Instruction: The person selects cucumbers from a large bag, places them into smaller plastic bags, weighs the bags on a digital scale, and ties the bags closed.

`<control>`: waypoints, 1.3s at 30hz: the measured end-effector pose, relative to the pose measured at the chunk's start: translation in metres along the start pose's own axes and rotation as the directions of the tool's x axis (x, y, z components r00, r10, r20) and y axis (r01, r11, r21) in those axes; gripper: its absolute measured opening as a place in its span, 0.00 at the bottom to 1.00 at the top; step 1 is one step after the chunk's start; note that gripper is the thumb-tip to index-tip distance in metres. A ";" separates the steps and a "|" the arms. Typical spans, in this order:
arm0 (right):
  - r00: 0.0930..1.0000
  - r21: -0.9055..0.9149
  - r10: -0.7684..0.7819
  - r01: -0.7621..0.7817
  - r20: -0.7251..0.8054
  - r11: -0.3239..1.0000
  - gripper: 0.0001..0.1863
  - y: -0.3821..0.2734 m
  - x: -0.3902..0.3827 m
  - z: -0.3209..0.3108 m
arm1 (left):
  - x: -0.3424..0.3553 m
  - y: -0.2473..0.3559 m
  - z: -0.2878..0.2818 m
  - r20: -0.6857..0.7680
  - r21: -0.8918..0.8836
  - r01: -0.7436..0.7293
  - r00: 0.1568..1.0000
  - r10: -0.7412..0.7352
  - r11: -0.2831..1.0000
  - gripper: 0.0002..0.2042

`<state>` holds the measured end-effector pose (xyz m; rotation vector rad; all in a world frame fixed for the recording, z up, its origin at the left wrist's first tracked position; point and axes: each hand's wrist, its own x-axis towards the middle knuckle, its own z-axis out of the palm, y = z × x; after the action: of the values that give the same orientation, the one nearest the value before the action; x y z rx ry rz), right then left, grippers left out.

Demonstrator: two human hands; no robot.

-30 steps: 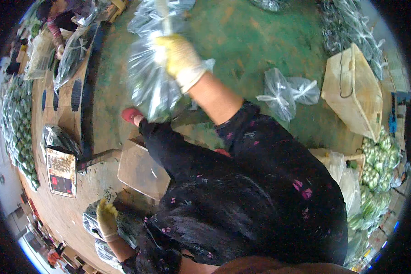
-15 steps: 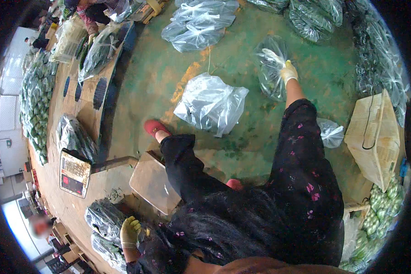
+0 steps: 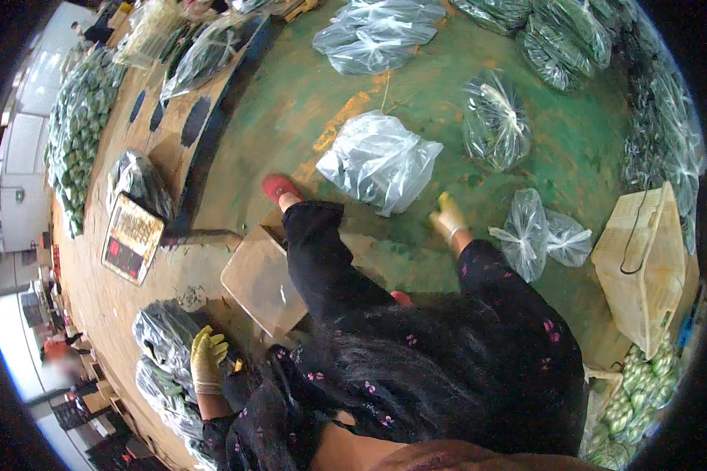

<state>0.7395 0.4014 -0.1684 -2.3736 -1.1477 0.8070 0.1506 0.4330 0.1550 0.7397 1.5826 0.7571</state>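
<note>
My right hand (image 3: 449, 218), in a yellow-tipped glove, is over the green floor with its fingers loosely apart and empty, slightly blurred. Beyond it lie an upright-knotted clear bag of greens (image 3: 496, 122) and a crumpled translucent bag (image 3: 377, 161). To its right are two small tied bags (image 3: 526, 235). My left hand (image 3: 209, 361), gloved too, has loosely bent, parted fingers beside dark bagged produce (image 3: 161, 330) at my left side, holding nothing that I can see. A wooden stool (image 3: 255, 286) stands by my leg.
A scale (image 3: 132, 239) and bagged produce (image 3: 198, 59) sit on a board platform (image 3: 145, 125) at left. A cream crate (image 3: 636, 267) stands at right, near netted vegetables (image 3: 648, 385). More bags (image 3: 558, 43) line the back. Other people (image 3: 63, 349) are at the left edge.
My right hand carried a bag outward, set it on the floor and let go, then drew back toward me. My left hand stays by the left-side bags. The view has shifted.
</note>
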 end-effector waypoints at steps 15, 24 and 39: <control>0.702 0.483 -0.518 0.277 0.488 0.831 0.18 -0.228 0.021 -0.039 | -0.232 -0.164 -0.152 -0.752 -0.309 -0.331 0.659 -0.016 0.891 0.19; 0.089 0.563 -0.742 0.594 0.664 0.575 0.21 -0.433 -0.133 -0.005 | -0.422 -0.292 -0.138 -0.934 -0.321 -0.414 0.290 -0.211 0.851 0.21; -0.044 0.261 -0.358 0.766 0.933 0.587 0.21 -0.459 -0.282 0.072 | -0.413 -0.440 -0.075 -0.385 -0.559 0.119 0.839 -0.384 0.821 0.13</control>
<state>0.2853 0.4543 0.1257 -0.8920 -2.7293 1.8566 0.1050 -0.1639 0.0490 -0.0873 1.7564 1.1598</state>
